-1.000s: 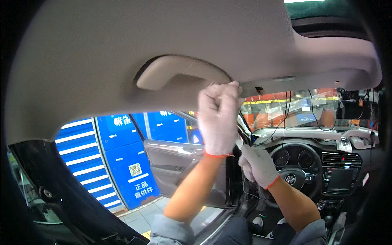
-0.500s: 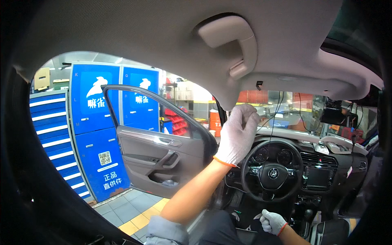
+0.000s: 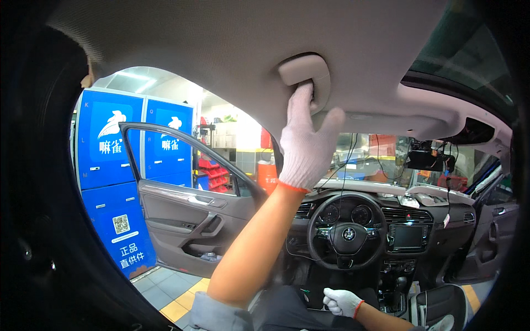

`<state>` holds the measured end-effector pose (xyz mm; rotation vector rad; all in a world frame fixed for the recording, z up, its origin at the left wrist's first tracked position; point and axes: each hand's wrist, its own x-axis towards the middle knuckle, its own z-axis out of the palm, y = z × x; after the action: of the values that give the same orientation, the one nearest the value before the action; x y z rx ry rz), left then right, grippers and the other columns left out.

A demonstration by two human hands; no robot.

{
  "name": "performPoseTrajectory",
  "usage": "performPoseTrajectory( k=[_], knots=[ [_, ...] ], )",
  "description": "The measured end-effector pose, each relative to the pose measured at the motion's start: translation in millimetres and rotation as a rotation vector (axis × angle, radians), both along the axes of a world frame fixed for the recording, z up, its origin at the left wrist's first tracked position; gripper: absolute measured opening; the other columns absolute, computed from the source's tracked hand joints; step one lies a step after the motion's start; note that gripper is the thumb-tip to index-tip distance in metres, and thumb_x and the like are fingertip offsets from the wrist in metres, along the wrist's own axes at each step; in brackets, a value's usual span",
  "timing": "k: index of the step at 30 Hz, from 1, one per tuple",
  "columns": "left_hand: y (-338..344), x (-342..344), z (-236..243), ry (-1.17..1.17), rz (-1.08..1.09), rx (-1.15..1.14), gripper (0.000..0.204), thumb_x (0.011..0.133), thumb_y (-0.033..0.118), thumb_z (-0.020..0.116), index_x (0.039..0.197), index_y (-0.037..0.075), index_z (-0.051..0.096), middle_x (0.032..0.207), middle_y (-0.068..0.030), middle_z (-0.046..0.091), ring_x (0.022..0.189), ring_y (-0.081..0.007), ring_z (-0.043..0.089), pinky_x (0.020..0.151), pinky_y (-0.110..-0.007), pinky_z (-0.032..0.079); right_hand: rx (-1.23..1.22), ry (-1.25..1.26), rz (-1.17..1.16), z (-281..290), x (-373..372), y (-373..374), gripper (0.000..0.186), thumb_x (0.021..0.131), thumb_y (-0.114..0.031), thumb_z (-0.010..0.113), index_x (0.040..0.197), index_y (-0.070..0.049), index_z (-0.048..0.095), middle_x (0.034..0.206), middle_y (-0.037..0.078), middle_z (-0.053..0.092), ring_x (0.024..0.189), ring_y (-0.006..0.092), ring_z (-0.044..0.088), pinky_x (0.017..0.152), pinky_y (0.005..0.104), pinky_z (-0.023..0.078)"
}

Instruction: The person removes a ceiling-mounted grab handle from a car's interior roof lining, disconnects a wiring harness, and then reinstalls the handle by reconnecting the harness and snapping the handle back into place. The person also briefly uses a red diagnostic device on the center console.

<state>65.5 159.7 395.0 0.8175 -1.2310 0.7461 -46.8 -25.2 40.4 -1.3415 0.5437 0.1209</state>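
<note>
My left hand [image 3: 308, 144], in a white knit glove with an orange cuff, reaches up to the beige grab handle [image 3: 316, 70] on the roof lining. Its fingertips hook into the handle's opening and are partly hidden there. The thumb stands apart, below the handle's lower end. Low over my lap, my right hand [image 3: 341, 302] wears a matching glove. Its fingers are curled closed, and whatever may lie inside them is hidden.
Ahead are the steering wheel [image 3: 348, 234], a dashboard with a screen [image 3: 409, 238], and hanging cables [image 3: 346, 160]. A front door [image 3: 182, 215] stands open at left before blue cabinets [image 3: 107, 204]. The gear lever [image 3: 401, 284] is at right.
My left hand has moved up from in front of the windscreen to the grab handle. The view has shifted, while my right hand stays closed over my lap.
</note>
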Motion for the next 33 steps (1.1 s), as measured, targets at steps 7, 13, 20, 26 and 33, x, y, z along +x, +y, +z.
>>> performPoseTrajectory(
  k=[7,13,20,26,33],
  knots=[
    [25,-16,-4,0.114,-0.147,0.15,0.031,0.092,0.032,0.068,0.098,0.005,0.054,0.085,-0.0021,0.059,0.081,-0.0123,0.056,0.08,-0.032,0.049,-0.387,-0.307,-0.083,88,5,15,0.032,0.1,-0.03,0.056,0.084,-0.003,0.062,0.058,-0.001,0.049,0.041,0.0099,0.043,0.041,0.026,0.035],
    [33,-17,-4,0.069,0.17,0.12,0.033,0.096,0.03,0.063,0.106,-0.001,0.064,0.087,-0.0075,0.066,0.083,-0.015,0.063,0.077,-0.031,0.051,-1.497,-0.825,-0.333,248,-1,28,0.031,0.1,-0.028,0.05,0.094,0.0,0.061,0.086,0.021,0.062,0.085,0.0371,0.062,0.075,0.0431,0.049],
    [36,-17,-5,0.039,0.385,0.118,0.036,0.097,0.03,0.06,0.107,-0.004,0.065,0.087,-0.019,0.071,0.082,-0.0284,0.071,0.075,-0.038,0.055,-2.065,-1.429,-0.491,397,2,88,0.034,0.099,-0.026,0.052,0.108,0.003,0.067,0.094,0.021,0.068,0.089,0.0316,0.068,0.078,0.0421,0.053],
    [30,-11,3,-0.054,0.509,0.056,0.037,0.096,0.031,0.06,0.106,-0.005,0.065,0.083,-0.0208,0.071,0.082,-0.0326,0.072,0.075,-0.04,0.056,-1.454,-1.216,-0.596,419,8,130,0.04,0.096,-0.03,0.053,0.101,0.005,0.071,0.09,0.023,0.07,0.087,0.035,0.069,0.079,0.0406,0.054],
    [39,-12,2,0.004,0.411,0.155,0.048,0.094,0.04,0.061,0.106,-0.006,0.063,0.085,-0.02,0.071,0.083,-0.0319,0.072,0.075,-0.039,0.055,-1.199,-1.342,-0.053,409,2,129,0.04,0.101,-0.026,0.053,0.127,0.003,0.06,0.067,0.002,0.055,0.054,0.0102,0.046,0.051,0.0242,0.038]
  ],
)
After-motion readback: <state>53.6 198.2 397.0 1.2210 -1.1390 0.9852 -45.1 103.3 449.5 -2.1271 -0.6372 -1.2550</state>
